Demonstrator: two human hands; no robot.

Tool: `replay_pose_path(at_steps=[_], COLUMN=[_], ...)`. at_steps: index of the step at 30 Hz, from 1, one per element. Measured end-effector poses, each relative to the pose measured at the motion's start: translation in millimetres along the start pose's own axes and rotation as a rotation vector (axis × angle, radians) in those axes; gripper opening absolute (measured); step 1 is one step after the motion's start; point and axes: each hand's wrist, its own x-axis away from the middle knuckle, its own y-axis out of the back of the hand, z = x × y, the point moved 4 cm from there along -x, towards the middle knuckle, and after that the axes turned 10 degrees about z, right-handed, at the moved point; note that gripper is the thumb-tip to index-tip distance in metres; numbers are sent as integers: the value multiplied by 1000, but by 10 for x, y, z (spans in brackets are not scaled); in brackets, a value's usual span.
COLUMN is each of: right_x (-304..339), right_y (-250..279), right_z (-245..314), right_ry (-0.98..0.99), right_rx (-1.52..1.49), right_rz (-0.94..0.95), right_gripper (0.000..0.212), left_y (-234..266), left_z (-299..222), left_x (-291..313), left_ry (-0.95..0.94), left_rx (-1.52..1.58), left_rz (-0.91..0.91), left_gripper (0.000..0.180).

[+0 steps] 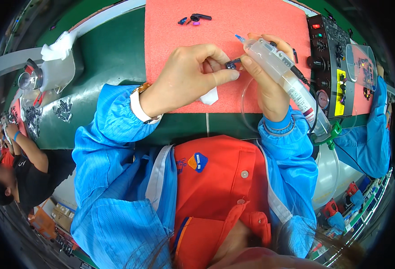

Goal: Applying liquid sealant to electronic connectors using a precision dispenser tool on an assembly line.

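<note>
My left hand [179, 74] is closed, pinching a small black plastic part [230, 65] between thumb and fingers above the pink-orange mat [170, 31]. In my right hand [269, 83] lies a clear glue-dispensing syringe [269, 54] with a blue needle tip [239, 38], tilted to point up and left. My right thumb is close to the black part; whether it touches cannot be made out. Beneath my left hand, a piece of white tissue [210, 96] shows on the mat. Farther off lie several small black, blue and purple pieces [197, 19].
A black control box [316, 49] with knobs and a gauge stands at right, beside a clear tub [361, 67]. A green fitting [334, 134] and hose trail from the syringe. At left are a container [60, 71] topped with white tissue, black parts [63, 110] and another person [31, 166].
</note>
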Motion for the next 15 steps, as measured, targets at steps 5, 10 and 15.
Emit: replay_pose_path(at_steps=[5, 10, 15], right_x=[-7, 7, 20], right_y=[49, 15, -21], right_z=[-25, 4, 36], right_ry=[11, 18, 34], right_rx=[18, 47, 110], right_rz=[-35, -5, 53], right_gripper=[47, 47, 45], left_y=[131, 325, 135], left_z=[-108, -39, 15], left_x=[200, 268, 60], left_ry=[-234, -206, -62], left_rx=[-535, -497, 214], left_rz=[-54, -32, 4], left_gripper=[15, 14, 12])
